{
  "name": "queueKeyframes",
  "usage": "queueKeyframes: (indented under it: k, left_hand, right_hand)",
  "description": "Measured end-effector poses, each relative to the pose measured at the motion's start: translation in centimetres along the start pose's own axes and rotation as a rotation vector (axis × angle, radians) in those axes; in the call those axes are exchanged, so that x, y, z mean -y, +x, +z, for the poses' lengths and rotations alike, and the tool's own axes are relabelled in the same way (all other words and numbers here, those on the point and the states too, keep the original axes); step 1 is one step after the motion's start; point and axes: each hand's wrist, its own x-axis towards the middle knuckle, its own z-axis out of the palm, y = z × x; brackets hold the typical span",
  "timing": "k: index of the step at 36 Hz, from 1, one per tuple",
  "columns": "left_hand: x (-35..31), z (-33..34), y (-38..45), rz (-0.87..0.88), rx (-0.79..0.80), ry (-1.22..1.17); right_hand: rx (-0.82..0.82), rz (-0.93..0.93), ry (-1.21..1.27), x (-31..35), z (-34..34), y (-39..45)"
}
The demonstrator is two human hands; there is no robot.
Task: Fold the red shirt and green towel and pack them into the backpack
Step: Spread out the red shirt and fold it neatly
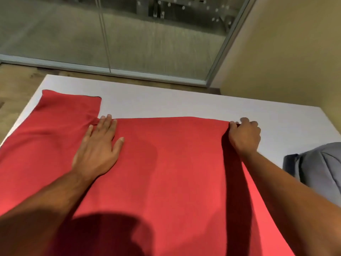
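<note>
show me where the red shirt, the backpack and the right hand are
red shirt [166, 172]: head view, flat middle of the body
backpack [319, 167]: head view, grey front panel at the right edge
right hand [244, 135]: head view, back of the hand

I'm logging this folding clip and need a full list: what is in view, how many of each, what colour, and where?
red shirt: one, red, spread flat over the near and left part of the table, one sleeve reaching to the far left.
backpack: one, grey, at the right edge, only partly in frame.
table: one, white, under the shirt.
glass partition: one, metal-framed, beyond the table.
wall: one, beige, at the far right.
floor: wood-toned, at the left past the table.
green towel: none in view.
left hand: one, flat on the shirt near the sleeve.
right hand: one, gripping the shirt's far right corner.
</note>
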Motion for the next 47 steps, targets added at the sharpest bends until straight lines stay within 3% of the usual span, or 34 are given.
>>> queueKeyframes:
  k: [2,6,14,18,30,31,33,35,36,41,47]
  left_hand:
    - [0.0,0.0,0.0,-0.006,-0.003,0.004]
    - [0.0,0.0,0.0,-0.011,-0.008,-0.001]
    - [0.1,0.1,0.0,-0.014,-0.014,-0.004]
    - [0.1,0.0,-0.1,-0.015,-0.013,-0.010]
    - [0.0,-0.1,0.0,-0.020,0.002,-0.019]
    - [0.0,-0.1,0.0,-0.023,0.003,-0.019]
    - [0.0,-0.1,0.0,-0.026,0.008,-0.014]
    - [0.0,-0.1,0.0,-0.030,0.018,-0.007]
    - [0.0,0.0,0.1,-0.031,0.024,-0.002]
    - [0.1,0.0,0.2,-0.028,0.045,0.026]
    - [-0.2,-0.2,0.1,-0.035,0.053,0.025]
  right_hand:
    - [0.054,0.118,0.049,-1.0,-0.9,1.5]
    - [0.134,0.124,0.126,-1.9,-1.5,3.6]
    - [0.350,0.110,0.649,-1.3,-1.9,4.2]
    - [0.173,-0.012,0.817,-1.9,-1.9,4.1]
    - [-0.059,0.026,0.496,-2.2,0.2,3.4]
    - [-0.104,-0.071,0.429,-2.1,0.2,3.0]
    - [-0.118,-0.437,0.255,-2.1,0.6,2.1]
    - [0.011,-0.751,0.071,-2.4,1.7,1.7]
    - [0.087,-0.794,0.013,-2.6,2.2,1.8]
    - [0.331,-0.549,-0.117,-2.2,2.1,2.6]
    - [0.210,-0.579,-0.170,-0.3,1.5,-1.3]
